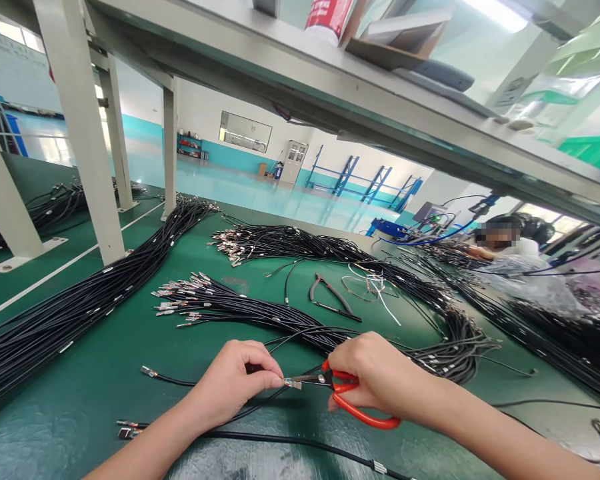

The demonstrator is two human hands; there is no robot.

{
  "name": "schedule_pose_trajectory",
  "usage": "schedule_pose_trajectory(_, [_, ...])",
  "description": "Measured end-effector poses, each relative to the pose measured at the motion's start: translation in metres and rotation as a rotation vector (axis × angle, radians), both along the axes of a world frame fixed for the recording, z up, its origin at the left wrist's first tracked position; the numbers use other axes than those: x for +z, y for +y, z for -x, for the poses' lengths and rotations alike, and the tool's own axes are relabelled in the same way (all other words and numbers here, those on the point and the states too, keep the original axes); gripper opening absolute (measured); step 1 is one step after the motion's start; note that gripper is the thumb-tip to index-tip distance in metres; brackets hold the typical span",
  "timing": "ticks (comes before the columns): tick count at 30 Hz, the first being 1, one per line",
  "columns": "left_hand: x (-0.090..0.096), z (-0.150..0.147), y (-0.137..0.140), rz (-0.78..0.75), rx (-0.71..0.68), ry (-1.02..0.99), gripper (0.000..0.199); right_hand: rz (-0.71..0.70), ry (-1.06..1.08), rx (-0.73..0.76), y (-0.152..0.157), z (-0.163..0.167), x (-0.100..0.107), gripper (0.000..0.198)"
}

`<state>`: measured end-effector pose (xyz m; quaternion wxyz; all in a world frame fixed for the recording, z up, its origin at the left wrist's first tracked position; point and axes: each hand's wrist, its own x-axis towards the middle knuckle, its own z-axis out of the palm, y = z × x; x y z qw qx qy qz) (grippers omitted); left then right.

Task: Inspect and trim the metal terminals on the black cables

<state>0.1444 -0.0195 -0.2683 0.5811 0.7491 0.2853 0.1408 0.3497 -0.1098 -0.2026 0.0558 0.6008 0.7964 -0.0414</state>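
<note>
My left hand (pixel 237 380) pinches a black cable close to its end, where a small metal connector (pixel 294 384) sticks out past the fingertips. My right hand (pixel 367 370) is wrapped round red-handled scissors (pixel 365 413). The scissor blades point left and meet the connector; whether they touch it or lie just behind it I cannot tell. Below my left wrist lies another black cable (pixel 280 438) with a dark plug (pixel 126 433) at its left end. One more connector end (pixel 149 371) rests left of my hand.
Bundles of black cables (pixel 260 313) lie across the green table (pixel 95 373). Behind them are grey-handled pliers (pixel 335 297) and white scrap wire (pixel 387 303). A metal shelf (pixel 300 67) on posts (pixel 83 133) spans overhead. A person (pixel 505 240) sits at the far right.
</note>
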Motion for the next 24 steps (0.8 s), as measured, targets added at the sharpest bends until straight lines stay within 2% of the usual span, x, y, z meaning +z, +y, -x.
schedule_pose_trajectory(12, [0.0018, 0.001, -0.0001, 0.041, 0.007, -0.015, 0.031, 0.034, -0.001, -0.059, -0.0026, 0.0056, 0.0009, 0.047])
schedule_pose_trajectory(19, [0.0021, 0.002, -0.0002, 0.038, -0.001, -0.024, 0.03, -0.007, -0.029, -0.002, -0.0039, 0.0027, 0.0023, 0.044])
schedule_pose_trajectory(24, [0.0023, 0.002, -0.0001, 0.048, 0.004, -0.025, 0.031, -0.002, -0.057, -0.026, -0.0049, 0.004, 0.0034, 0.041])
